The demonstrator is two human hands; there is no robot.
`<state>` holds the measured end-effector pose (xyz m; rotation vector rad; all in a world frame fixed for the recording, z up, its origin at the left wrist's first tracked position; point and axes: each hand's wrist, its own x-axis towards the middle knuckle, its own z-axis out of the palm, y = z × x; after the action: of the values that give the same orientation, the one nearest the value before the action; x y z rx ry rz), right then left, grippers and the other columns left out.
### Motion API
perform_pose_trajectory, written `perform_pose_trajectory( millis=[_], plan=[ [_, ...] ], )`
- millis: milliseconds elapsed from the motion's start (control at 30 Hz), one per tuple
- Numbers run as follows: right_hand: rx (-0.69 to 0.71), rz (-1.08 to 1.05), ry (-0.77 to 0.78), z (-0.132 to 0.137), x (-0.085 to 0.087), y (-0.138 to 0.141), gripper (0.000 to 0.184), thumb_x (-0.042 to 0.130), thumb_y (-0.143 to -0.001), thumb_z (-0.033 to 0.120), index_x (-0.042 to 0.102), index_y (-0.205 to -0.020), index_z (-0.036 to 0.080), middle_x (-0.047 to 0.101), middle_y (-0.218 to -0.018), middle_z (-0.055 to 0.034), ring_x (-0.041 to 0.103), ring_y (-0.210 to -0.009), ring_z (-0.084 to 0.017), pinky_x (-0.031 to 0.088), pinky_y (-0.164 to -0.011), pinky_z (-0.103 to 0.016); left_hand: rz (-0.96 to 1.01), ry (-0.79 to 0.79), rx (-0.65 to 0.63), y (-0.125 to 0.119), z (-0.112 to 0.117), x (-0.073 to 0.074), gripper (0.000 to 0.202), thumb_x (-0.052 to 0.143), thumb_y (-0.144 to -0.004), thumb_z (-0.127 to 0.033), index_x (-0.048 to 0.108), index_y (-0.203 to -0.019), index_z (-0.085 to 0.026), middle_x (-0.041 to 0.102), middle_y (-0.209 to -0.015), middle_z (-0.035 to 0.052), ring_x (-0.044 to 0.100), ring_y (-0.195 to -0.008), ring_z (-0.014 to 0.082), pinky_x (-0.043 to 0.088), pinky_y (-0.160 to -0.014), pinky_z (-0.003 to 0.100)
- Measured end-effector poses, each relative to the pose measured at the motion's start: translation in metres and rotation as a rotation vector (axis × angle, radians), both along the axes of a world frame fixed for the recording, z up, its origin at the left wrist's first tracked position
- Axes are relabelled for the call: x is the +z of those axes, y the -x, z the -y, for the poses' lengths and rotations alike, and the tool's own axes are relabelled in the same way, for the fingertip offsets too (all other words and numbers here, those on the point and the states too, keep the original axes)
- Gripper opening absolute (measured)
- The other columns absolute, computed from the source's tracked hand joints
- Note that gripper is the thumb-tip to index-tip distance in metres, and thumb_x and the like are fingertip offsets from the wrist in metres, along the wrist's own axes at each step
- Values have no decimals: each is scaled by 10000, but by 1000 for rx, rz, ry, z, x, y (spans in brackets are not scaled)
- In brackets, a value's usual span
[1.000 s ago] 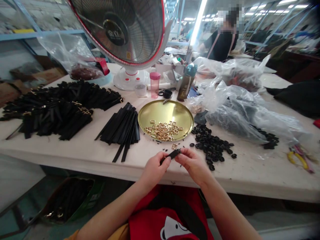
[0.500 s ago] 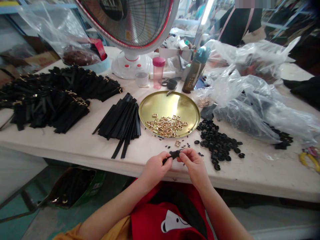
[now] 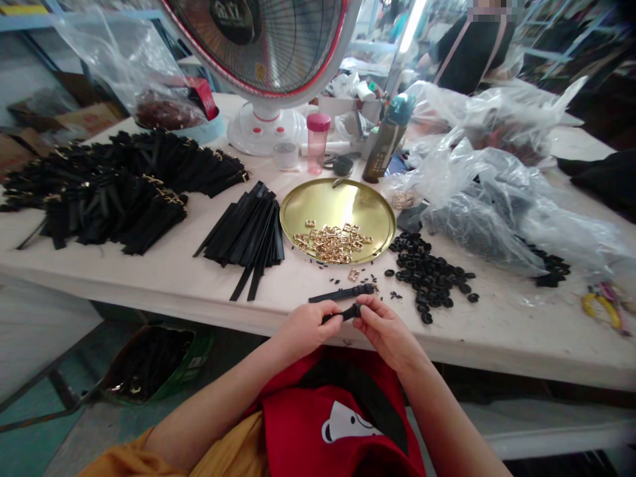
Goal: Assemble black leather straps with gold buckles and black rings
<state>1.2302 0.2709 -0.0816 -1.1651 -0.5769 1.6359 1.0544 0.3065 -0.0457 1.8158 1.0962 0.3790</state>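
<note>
Between my two hands, close to the table's front edge, is a short black strap [image 3: 349, 313]. My left hand [image 3: 312, 328] pinches its left part between thumb and fingers. At its right end the fingertips of my right hand [image 3: 386, 329] are closed on the strap; what lies under them is partly hidden. Just beyond my hands another black strap with a gold buckle [image 3: 342, 293] lies flat on the table. A single gold buckle [image 3: 353, 274] and tiny black bits lie past it. Farther back, a round gold tray [image 3: 293, 192] bears a heap of gold buckles [image 3: 332, 244].
Left of the tray lies a fan of flat black straps [image 3: 246, 228], with piles of buckled straps [image 3: 109, 212] farther left. Black rings [image 3: 437, 278] are heaped at right, near plastic bags [image 3: 497, 199] and yellow-handled pliers [image 3: 601, 308]. A fan [image 3: 268, 126] and bottles stand behind.
The view has shifted slightly. My hands have drawn a little toward me, and the buckled strap lying beyond them now shows. Both hands keep hold of a strap.
</note>
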Motion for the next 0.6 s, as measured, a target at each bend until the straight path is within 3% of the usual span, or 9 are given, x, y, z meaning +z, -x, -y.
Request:
perform_pose_trajectory(
  millis=[200, 300, 400, 600],
  plan=[
    [165, 176, -53, 9, 3, 3, 215, 699, -651, 310, 622, -818, 200, 605, -758, 24, 519, -658, -88, 430, -666, -229, -34, -60, -54, 3, 7, 0, 238, 415, -790, -296, 620, -801, -176, 621, -725, 7, 540, -657, 147, 388, -610, 231],
    [110, 171, -62, 9, 8, 6, 226, 684, -670, 329, 631, -847, 199, 614, -799, 15, 518, -654, -82, 433, -665, -225, 51, -14, -2, 2, 13, 3, 247, 423, -792, -264, 556, -979, -173, 629, -852, 28, 562, -750, 155, 416, -686, 248],
    [62, 102, -39, 9, 14, 13, 223, 698, -652, 343, 632, -812, 203, 616, -781, 17, 520, -620, -81, 443, -635, -229, 171, 84, 0, 3, 17, 6, 328, 400, -803, -207, 425, -1127, -165, 624, -857, 30, 573, -768, 141, 430, -732, 259],
    [82, 137, -106, 18, 17, 23, 221, 653, -700, 391, 634, -799, 194, 636, -728, 5, 562, -684, -123, 452, -724, -278, 247, 112, 56, 9, 17, 3, 176, 409, -815, -210, 414, -984, -163, 616, -773, 19, 577, -745, 131, 431, -713, 255]
  ],
)
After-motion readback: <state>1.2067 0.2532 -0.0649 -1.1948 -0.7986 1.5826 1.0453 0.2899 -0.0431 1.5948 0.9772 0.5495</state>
